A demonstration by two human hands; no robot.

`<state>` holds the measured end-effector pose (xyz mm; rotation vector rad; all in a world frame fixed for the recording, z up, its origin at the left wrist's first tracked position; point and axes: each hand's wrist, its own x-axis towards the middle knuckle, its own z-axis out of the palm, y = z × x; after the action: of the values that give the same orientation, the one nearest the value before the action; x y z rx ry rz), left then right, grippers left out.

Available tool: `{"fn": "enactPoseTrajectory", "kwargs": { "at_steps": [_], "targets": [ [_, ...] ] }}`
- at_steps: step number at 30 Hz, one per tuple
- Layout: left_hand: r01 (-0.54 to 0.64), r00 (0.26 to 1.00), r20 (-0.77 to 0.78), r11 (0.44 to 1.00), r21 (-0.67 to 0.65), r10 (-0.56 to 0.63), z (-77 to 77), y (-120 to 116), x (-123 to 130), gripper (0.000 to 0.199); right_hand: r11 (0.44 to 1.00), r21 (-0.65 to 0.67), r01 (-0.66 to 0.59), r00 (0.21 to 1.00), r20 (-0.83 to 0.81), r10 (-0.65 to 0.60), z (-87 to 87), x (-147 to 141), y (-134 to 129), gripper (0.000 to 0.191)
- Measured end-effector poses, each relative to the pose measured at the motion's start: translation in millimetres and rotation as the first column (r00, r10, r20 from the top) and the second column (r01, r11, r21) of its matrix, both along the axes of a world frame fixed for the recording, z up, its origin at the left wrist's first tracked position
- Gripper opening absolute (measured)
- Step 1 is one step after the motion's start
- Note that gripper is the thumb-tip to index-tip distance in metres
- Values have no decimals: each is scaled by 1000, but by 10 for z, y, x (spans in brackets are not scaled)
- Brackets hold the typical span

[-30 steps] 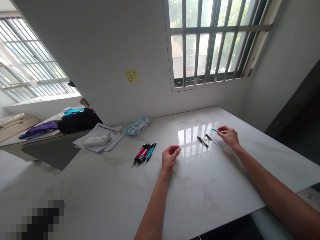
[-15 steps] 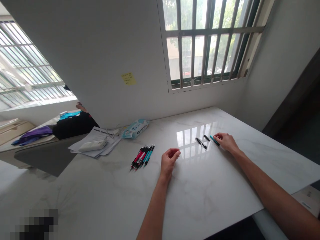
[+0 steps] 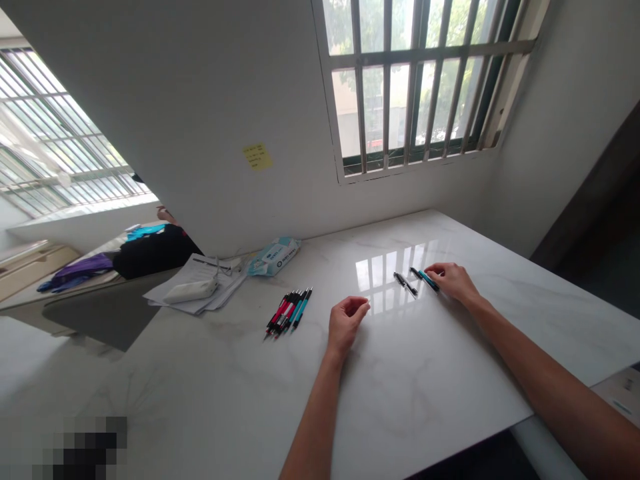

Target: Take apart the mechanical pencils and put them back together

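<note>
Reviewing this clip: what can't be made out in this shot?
In the head view:
The right hand covers part of the teal pen, so a grip can't be confirmed.
The pink and teal pens overlap, hiding their exact count.
The sticky note has writing too small to read.
The pixelated patch at the lower edge blurs whatever lies there.
</note>
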<state>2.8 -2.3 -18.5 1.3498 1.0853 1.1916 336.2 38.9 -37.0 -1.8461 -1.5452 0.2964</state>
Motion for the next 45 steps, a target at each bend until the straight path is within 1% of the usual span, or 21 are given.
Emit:
{"fn": "enactPoseTrajectory", "kwargs": {
  "at_steps": [2,3,5,6,8,10,12,15,19,21,23,25,27,28,29,31,34,37,41,45],
  "targets": [
    [-5,999,-48,1000,19,6,5,-21,17,22,998,64,0,1000,-19,1,83,-168,-45,26],
    [-7,997,-78,999,34,10,7,-32,25,21,993,115,-26,999,-41,31,126,-291,-78,26],
    [-7,991,-130,998,61,15,11,-51,37,21,962,197,-190,967,-130,218,199,-591,-165,25],
    [-2,990,-144,998,69,12,13,-58,42,21,926,233,-296,921,-188,342,223,-752,-216,25],
    [14,990,-144,997,78,-3,16,-69,47,22,824,280,-493,782,-272,560,240,-1048,-318,24],
    [31,991,-134,996,81,-21,15,-74,51,23,759,318,-569,689,-319,650,223,-1261,-399,23],
    [38,991,-129,996,81,-27,10,-77,56,25,730,340,-593,645,-342,683,187,-1372,-444,17],
    [31,991,-134,996,87,-19,-1,-80,66,28,730,361,-580,618,-390,683,131,-1402,-451,13],
    [45,986,-162,994,96,-29,-3,-82,73,27,742,348,-574,553,-504,664,86,-1388,-421,21],
    [50,984,-175,994,92,-33,1,-82,76,26,741,340,-580,539,-522,661,86,-1370,-397,24],
    [38,981,-192,995,89,-20,3,-81,79,24,745,349,-569,568,-488,663,110,-1300,-353,25],
    [16,976,-216,996,84,3,2,-79,82,24,764,364,-533,655,-393,645,156,-1149,-287,21],
    [0,971,-240,997,83,20,-3,-76,85,23,800,372,-471,773,-264,577,209,-926,-209,19],
    [-2,968,-251,996,88,25,-5,-75,85,21,821,379,-428,819,-221,529,231,-799,-172,20],
    [-3,965,-261,996,94,28,-7,-74,85,19,844,381,-378,859,-196,474,247,-672,-139,21],
    [-2,959,-280,994,108,33,-10,-76,83,17,882,347,-318,911,-145,385,256,-442,-89,24],
    [2,956,-293,993,121,34,-13,-80,78,16,929,231,-290,948,-64,312,215,-220,-59,23],
    [-4,958,-284,992,127,40,-17,-83,71,15,957,130,-260,965,-12,263,153,-138,-60,23],
    [-10,962,-270,992,125,44,-19,-79,57,15,971,80,-226,974,24,224,98,-115,-49,24],
    [-14,961,-274,992,123,48,-13,-76,43,15,976,57,-210,977,39,209,48,-76,-9,25]
  ]
}}
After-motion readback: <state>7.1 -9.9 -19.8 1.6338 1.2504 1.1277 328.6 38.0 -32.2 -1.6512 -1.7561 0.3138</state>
